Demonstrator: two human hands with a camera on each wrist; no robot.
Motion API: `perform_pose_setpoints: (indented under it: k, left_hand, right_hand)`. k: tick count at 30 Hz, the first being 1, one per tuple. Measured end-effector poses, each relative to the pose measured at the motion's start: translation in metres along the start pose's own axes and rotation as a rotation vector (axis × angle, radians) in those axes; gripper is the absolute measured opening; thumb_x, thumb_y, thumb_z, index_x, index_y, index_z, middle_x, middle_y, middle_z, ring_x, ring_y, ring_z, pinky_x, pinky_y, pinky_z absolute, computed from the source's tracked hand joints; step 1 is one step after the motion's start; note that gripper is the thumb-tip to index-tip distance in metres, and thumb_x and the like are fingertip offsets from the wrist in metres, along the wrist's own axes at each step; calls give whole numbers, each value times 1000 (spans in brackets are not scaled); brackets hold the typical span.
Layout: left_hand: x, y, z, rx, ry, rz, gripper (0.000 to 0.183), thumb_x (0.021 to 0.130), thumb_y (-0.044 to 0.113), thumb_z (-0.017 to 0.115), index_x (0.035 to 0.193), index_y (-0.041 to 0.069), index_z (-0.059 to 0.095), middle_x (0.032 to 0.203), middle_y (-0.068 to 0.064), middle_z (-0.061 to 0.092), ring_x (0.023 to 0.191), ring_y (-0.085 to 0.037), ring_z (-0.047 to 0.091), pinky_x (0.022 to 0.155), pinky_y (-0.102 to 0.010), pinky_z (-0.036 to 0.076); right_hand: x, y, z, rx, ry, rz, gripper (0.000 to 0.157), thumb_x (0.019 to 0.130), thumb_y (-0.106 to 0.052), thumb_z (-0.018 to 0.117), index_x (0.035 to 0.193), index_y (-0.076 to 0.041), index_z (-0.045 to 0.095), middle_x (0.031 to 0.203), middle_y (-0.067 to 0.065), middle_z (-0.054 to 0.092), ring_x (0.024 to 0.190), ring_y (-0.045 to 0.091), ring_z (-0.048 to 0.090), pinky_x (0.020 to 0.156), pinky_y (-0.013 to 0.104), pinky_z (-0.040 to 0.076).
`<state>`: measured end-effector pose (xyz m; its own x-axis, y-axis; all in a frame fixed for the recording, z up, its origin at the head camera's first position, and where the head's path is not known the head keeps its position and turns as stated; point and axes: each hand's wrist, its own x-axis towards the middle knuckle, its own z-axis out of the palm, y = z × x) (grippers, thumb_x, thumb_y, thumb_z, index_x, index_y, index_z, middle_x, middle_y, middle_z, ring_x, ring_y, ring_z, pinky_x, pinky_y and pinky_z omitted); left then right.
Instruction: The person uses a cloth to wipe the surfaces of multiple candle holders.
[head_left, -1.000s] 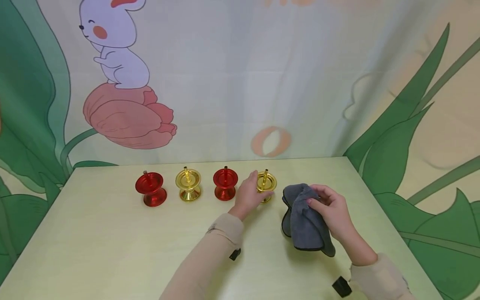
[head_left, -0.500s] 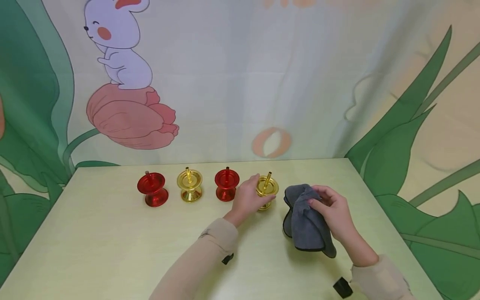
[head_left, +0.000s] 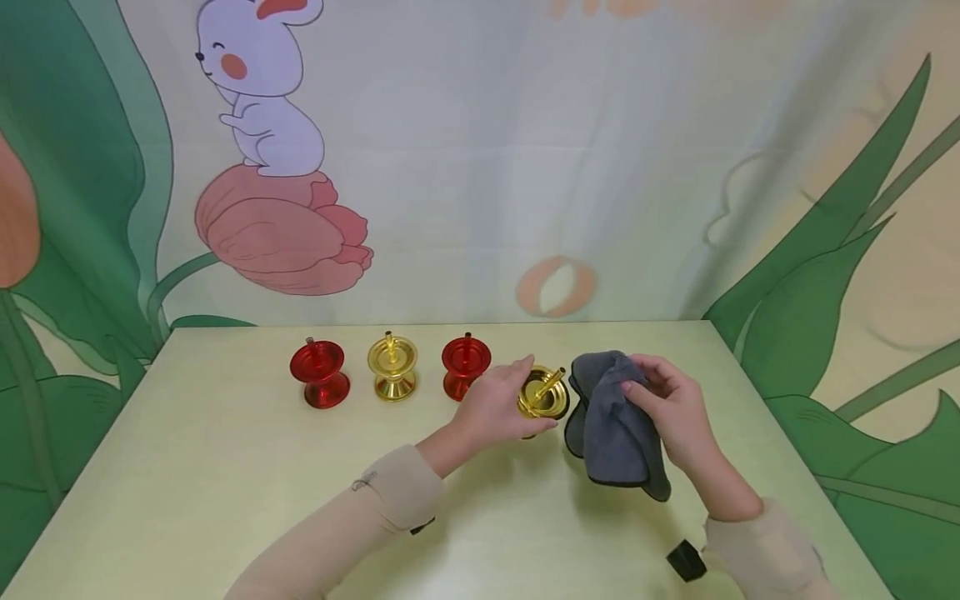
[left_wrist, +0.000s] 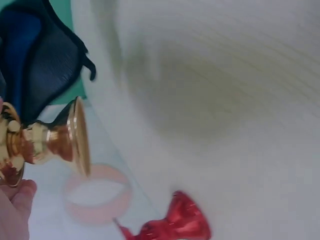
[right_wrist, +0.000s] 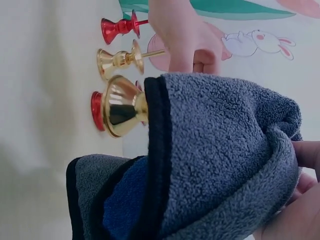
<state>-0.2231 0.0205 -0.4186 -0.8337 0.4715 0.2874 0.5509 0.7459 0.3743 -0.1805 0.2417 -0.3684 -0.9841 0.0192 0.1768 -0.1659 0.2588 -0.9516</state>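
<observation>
My left hand (head_left: 491, 406) grips a gold candle holder (head_left: 542, 395) by its dish, fingers and thumb on opposite sides. The holder tilts, its spike leaning right, and its flared base (left_wrist: 80, 137) shows raised off the table in the left wrist view. To its right, my right hand (head_left: 672, 408) pinches a grey cloth (head_left: 618, 437) with dark edging, which hangs in folds. A blue side (right_wrist: 127, 200) of the cloth shows in the right wrist view. The cloth's upper part lies close beside the gold holder; whether they touch I cannot tell.
Left of my left hand, a red candle holder (head_left: 465, 357), another gold one (head_left: 393, 367) and a second red one (head_left: 320, 372) stand upright in a row on the pale table (head_left: 225, 467). A printed curtain (head_left: 450, 208) hangs behind the table.
The gold candle holder, upright at first, has come up and toward me in my left hand and tilted right toward the cloth. My right hand keeps its pinch on the cloth.
</observation>
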Motion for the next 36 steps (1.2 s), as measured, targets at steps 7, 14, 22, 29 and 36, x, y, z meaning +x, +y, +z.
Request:
perform_pose_setpoints:
  k: [7,14,22,29,36]
  left_hand:
    - [-11,15,-19,59,-88,47,88,66,56,66,133,5,38,121,-5,57,103,-20,57,84,-28,48]
    - [-15,22,-29,59,-92,99,87,65,53,69,129,2,41,102,-5,64,85,-16,61,73,-24,50]
    - [-18,22,-44,143,-104,124,86,65,52,68,130,2,41,106,-5,63,91,-16,60,75,-24,50]
    - [-22,24,-59,293,-43,199,77,68,51,66,126,4,46,114,-5,59,103,-17,56,79,-26,50]
    - [-29,17,-59,318,195,290,81,64,61,64,124,9,49,113,-2,61,102,-14,56,83,-24,48]
  right_hand:
    - [5,-9,9,47,-72,-63,24,83,-4,58,106,-10,57,92,-18,61,81,2,57,69,14,48]
    - [5,-12,22,30,-180,-67,30,83,-6,59,112,1,53,93,-17,61,82,5,57,70,17,49]
    - [4,-14,31,-87,-273,-74,34,82,-6,60,114,3,51,93,-12,59,81,7,56,70,22,49]
    - [0,-20,37,-189,-272,-122,31,81,-6,60,110,-1,54,99,13,59,77,7,56,68,21,49]
    - [-5,-17,42,-27,-151,-200,20,78,7,55,99,6,54,82,-7,59,69,5,55,62,19,49]
